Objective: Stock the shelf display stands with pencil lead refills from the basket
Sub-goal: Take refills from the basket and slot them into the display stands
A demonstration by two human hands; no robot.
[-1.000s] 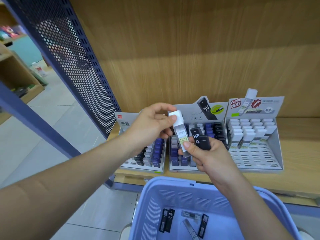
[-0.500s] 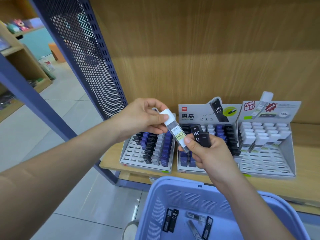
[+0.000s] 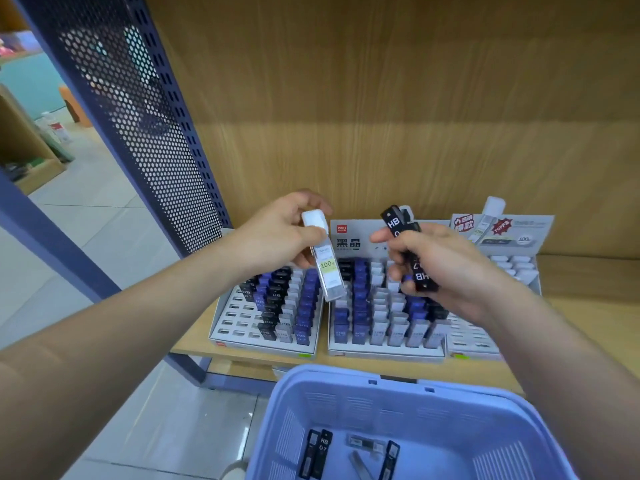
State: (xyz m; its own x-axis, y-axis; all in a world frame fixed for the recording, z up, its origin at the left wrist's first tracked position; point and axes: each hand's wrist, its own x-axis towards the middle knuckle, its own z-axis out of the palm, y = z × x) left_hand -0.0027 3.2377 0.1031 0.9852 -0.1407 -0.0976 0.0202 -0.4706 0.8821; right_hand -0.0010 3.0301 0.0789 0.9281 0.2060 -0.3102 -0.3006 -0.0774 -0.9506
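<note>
Lavender basket, black HB refills, white-capped clear refill, navy perforated panel

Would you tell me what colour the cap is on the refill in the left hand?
The cap is white, seen in the head view.

A blue perforated metal panel slants up at the left beside a wood-grain back wall, with pale floor tiles and another wooden shelf unit beyond it.

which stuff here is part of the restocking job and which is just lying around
Job: clear refill in left hand; black refills in right hand; basket with spare refills; display stands.
Lying about: perforated side panel; far shelf unit.
</note>
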